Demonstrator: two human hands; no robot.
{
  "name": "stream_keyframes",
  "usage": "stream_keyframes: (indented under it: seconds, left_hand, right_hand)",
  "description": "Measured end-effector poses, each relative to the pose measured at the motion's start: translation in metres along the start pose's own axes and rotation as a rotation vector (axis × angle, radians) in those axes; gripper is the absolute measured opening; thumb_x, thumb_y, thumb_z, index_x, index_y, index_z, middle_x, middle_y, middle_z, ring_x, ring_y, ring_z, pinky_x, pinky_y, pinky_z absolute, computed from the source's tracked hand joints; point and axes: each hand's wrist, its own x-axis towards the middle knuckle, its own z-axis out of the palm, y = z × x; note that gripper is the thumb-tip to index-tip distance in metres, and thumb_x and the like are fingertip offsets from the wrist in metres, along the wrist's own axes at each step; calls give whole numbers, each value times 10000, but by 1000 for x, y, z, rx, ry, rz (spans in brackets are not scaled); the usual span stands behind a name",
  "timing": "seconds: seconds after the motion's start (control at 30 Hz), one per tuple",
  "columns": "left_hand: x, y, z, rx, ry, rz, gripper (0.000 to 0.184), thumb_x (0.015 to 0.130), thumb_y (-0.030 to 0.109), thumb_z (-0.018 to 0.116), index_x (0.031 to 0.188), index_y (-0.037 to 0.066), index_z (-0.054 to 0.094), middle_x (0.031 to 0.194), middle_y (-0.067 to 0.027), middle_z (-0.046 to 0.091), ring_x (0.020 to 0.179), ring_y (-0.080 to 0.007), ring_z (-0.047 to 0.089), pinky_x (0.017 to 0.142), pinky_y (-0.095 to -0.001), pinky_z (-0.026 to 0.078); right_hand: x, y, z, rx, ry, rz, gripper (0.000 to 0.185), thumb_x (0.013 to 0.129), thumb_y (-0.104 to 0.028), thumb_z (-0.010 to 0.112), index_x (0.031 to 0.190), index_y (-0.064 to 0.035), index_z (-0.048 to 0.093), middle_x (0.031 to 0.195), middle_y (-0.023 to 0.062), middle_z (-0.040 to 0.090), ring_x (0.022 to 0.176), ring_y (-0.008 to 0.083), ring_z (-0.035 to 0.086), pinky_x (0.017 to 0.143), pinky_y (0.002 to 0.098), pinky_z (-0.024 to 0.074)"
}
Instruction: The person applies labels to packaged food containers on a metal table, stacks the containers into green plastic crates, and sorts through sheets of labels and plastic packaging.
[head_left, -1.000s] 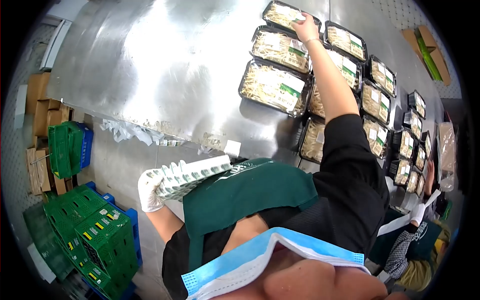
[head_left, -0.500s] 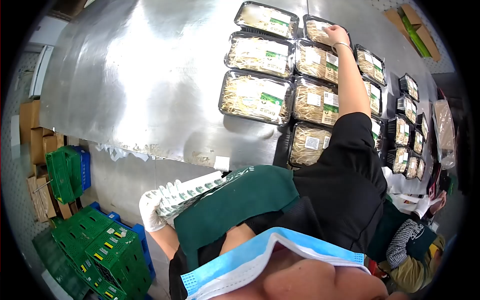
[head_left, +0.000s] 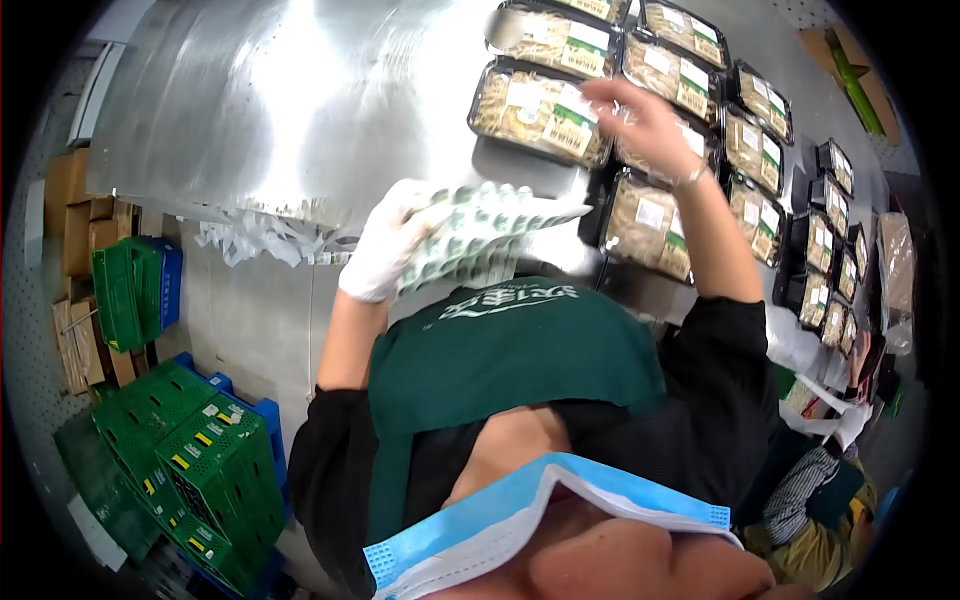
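Note:
My left hand, in a white glove, is closed on a sheet of green-and-white stickers at the table's near edge. My bare right hand is over the packed trays, somewhat blurred, with thumb and fingers apart and nothing visible between them. Its fingertips are close to the right end of a black tray of bean sprouts with a green-and-cream label. Partly under the hand and wrist is another sprout tray. Nearer to me lies a sprout tray with a white sticker on top.
More sprout trays stand in rows to the right on the steel table. Green crates are stacked at lower left beside cardboard boxes. A co-worker's checked sleeve shows at lower right, near a plastic bag.
My right hand has left a far tray in the second column and come nearer and leftward. My left hand has risen to the table edge with the sticker sheet.

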Motion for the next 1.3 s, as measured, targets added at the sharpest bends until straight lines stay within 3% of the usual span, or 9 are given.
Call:
stream_keyframes:
  seconds: [0.37,0.67,0.73,0.77,0.87,1.0,1.13,1.2,1.3]
  left_hand:
    - [-50,-9,18,-305,-6,-49,56,735,37,613,780,14,589,726,-12,590,657,-58,523,604,-181,412]
    - [-48,-58,36,-606,109,-108,142,757,87,575,848,-23,583,783,-44,591,698,-99,541,642,-224,439]
    - [-51,-75,44,-442,234,8,154,762,66,546,881,-30,570,822,-72,593,740,-128,550,681,-248,443]
    - [-55,-77,51,-445,252,-25,146,762,64,548,872,-28,572,815,-69,593,735,-124,550,685,-244,442]
    - [-70,-84,73,-477,322,-96,128,761,65,556,851,-23,575,795,-59,594,722,-112,547,682,-233,437]
    - [-82,-84,94,-461,433,-178,105,757,78,580,819,-8,581,754,-31,587,689,-87,535,628,-221,428]
    - [-99,-71,103,-487,554,-209,80,753,83,591,789,13,577,721,-21,575,628,-81,524,563,-209,413]
    - [-108,-70,101,-492,563,-217,91,755,93,592,786,11,567,720,-33,581,624,-88,535,576,-210,426]
    - [-115,-80,95,-543,549,-179,108,761,101,584,804,5,559,732,-50,589,636,-100,549,580,-220,443]
  right_hand:
    - [-87,-121,101,-448,-13,-212,187,775,-164,515,952,-105,524,818,73,508,771,250,546,595,320,467]
    - [-107,-84,94,-568,109,-651,183,649,-58,576,826,-103,569,761,27,502,669,176,514,565,264,441]
    - [-84,-44,52,-164,196,-490,280,661,0,579,924,-93,554,824,35,532,715,151,530,613,251,449]
    - [-57,-2,27,-69,288,36,415,674,46,579,1056,-95,496,873,48,553,813,131,541,675,255,455]
    - [1,63,-70,-125,555,14,679,656,25,600,1255,-98,305,1222,157,329,980,226,521,798,292,457]
    - [46,146,-65,-384,683,-133,653,623,30,566,1222,-142,370,1128,186,432,900,316,530,755,347,461]
    - [35,157,-80,-893,497,79,709,674,-208,607,1287,-185,253,1322,176,195,1165,362,310,941,393,296]
    - [13,151,-103,-912,552,514,745,690,-357,599,1302,-185,211,1337,165,170,1202,351,239,969,426,227]
    - [-29,144,-97,-351,540,334,711,690,-163,621,1289,-166,238,1200,190,315,968,282,455,817,384,398]
